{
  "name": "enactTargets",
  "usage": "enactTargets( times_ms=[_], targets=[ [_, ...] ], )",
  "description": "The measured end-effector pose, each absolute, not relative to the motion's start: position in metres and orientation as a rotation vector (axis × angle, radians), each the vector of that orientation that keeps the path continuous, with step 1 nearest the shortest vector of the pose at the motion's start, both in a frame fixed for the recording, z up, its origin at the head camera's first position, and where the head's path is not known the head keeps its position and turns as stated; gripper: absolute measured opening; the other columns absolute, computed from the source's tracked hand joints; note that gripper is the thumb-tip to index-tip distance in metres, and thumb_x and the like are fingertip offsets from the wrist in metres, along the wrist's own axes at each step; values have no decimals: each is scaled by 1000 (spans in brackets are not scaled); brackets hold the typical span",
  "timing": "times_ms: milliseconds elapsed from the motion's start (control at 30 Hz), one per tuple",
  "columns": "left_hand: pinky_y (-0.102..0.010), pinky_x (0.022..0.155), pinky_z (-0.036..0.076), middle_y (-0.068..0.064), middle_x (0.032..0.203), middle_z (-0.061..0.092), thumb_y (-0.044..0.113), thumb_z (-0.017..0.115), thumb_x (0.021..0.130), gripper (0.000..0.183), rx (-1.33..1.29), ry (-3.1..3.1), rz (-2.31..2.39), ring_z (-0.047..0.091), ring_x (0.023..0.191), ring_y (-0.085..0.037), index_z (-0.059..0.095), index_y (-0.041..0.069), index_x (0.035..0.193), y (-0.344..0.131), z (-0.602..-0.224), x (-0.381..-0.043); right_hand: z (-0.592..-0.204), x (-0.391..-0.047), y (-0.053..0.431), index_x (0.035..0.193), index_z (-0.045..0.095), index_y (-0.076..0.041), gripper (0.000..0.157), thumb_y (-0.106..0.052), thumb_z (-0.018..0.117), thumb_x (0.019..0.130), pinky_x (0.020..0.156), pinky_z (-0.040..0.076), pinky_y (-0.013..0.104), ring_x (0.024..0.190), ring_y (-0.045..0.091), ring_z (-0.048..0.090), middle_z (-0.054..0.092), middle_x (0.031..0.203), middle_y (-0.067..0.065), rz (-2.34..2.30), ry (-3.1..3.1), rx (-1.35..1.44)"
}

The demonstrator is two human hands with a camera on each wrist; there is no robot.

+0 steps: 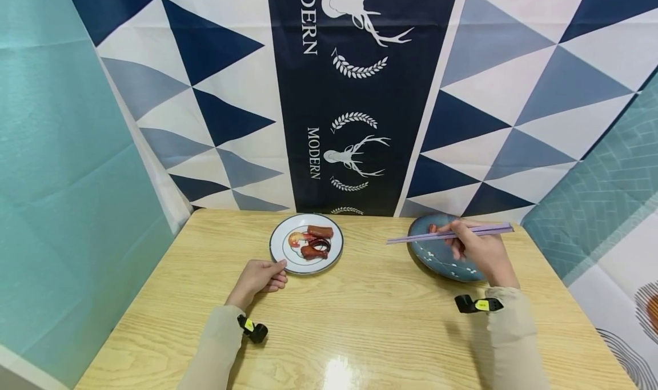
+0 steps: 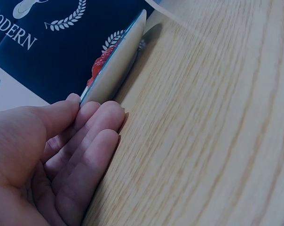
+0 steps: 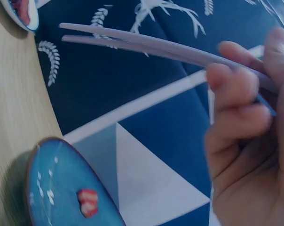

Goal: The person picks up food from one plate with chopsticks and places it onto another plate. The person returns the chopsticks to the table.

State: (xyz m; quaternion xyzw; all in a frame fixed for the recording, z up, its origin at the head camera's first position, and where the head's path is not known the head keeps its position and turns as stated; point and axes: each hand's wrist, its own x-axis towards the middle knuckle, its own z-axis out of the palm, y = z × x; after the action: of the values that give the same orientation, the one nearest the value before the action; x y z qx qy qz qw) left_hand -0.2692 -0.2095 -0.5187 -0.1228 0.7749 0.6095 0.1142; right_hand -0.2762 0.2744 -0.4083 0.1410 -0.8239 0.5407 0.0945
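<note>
My left hand point(image 1: 262, 277) holds the near-left rim of a white plate point(image 1: 279, 241) with a dark edge, thumb on top and fingers at the underside. On that plate lie a drumstick-like brown piece point(image 1: 312, 253), a sausage-like piece point(image 1: 321, 231), an orange-yellow piece point(image 1: 295, 240) and a dark ring-shaped piece. My right hand point(image 1: 478, 253) grips a pair of light purple chopsticks point(image 3: 132, 40) above a blue plate point(image 1: 437, 260) with white blossoms. The chopstick tips point left, slightly apart, with nothing between them. A small red-and-white piece point(image 3: 88, 202) lies on the blue plate.
Both plates stand near the back edge of the light wooden table point(image 1: 349, 310), with bare wood between them. A patterned cloth point(image 1: 354, 99) with deer heads and triangles hangs right behind. A pale teal panel point(image 1: 77, 179) closes off the left side.
</note>
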Motion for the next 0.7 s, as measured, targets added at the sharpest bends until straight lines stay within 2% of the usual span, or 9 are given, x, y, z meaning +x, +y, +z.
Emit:
enactTargets(
  times_ms=[133,300,567,700],
  targets=[
    [-24,59,62,-5,75,76,36,70,99,38,-349,2276,1789,71,62,-10,77,1,87,-209,-518,-269,-409,-273,288,111,72,9,46,-30,49,111,51,54,32,56,22,63,69,72,2,1558,-2525,427],
    [-24,59,62,-6,75,76,35,70,100,38,-328,2261,1806,71,61,-9,78,0,87,-210,-517,-267,-410,-268,305,117,70,10,43,-28,52,110,57,58,32,60,23,66,72,78,-1,1574,-2534,385],
    [-24,59,62,-6,75,75,35,70,100,38,-322,2267,1811,71,61,-9,78,-1,88,-210,-516,-267,-417,-264,328,118,73,0,35,-29,58,107,50,48,32,56,14,61,67,69,-4,1539,-2525,232],
    [-24,59,62,-6,75,76,35,70,100,38,-322,2272,1805,71,61,-9,78,0,87,-210,-517,-267,-421,-265,336,120,73,-1,32,-27,60,106,48,47,31,56,12,60,67,71,-6,1517,-2510,236]
  ],
)
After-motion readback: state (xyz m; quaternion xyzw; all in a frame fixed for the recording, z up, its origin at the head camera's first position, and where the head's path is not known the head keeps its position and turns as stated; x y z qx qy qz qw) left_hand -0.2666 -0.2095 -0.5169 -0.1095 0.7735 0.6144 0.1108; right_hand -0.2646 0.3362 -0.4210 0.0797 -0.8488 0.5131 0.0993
